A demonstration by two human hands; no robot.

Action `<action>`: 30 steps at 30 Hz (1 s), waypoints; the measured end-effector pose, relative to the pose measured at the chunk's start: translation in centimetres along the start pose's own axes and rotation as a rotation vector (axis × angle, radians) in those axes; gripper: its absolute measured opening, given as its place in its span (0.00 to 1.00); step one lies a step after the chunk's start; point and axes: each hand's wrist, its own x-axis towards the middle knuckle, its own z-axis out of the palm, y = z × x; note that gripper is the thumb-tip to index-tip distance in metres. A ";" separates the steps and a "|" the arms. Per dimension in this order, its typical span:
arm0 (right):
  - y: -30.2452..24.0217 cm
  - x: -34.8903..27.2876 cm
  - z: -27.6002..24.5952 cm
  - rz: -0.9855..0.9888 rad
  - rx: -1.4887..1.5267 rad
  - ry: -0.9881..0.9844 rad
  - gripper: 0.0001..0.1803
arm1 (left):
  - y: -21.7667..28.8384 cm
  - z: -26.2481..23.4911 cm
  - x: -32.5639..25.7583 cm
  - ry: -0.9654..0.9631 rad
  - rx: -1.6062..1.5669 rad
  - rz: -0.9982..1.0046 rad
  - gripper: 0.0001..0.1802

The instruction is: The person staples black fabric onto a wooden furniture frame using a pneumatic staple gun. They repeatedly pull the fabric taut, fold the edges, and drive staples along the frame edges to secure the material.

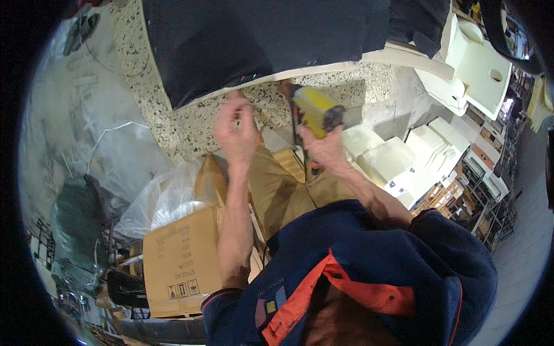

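A yellow and black staple gun is gripped in my right hand, its nose close to the near edge of a dark fabric-covered panel. Along that edge runs a pale strip. To the left of the tool, my left hand is raised just below the same edge, apart from the tool. Its fingers are curled together and slightly blurred; whatever may be between them is too small to tell. Beneath the panel lies a speckled stone-like surface.
Beside my left forearm stands a cardboard box, with clear plastic wrap behind it. Pale foam blocks are piled at the right. Larger cream foam pieces lie beyond them. A dark green bundle sits at far left.
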 end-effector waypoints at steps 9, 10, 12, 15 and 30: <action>-2.5 4.2 -10.4 -0.011 0.111 0.157 0.10 | 1.4 11.2 -1.1 -0.104 0.597 0.328 0.42; -2.8 4.9 -11.6 0.027 0.046 0.085 0.12 | 0.9 11.7 -1.2 -0.091 0.659 0.298 0.47; -3.0 6.0 -12.3 -0.029 0.052 -0.028 0.13 | 0.0 11.6 -1.5 -0.151 0.858 0.259 0.48; -3.6 7.0 -13.3 -0.033 0.007 -0.122 0.16 | -1.1 12.9 -1.4 -0.157 0.879 0.257 0.49; -4.6 12.4 -19.3 0.119 -0.062 -0.286 0.08 | 0.2 11.5 0.5 0.059 0.862 0.323 0.36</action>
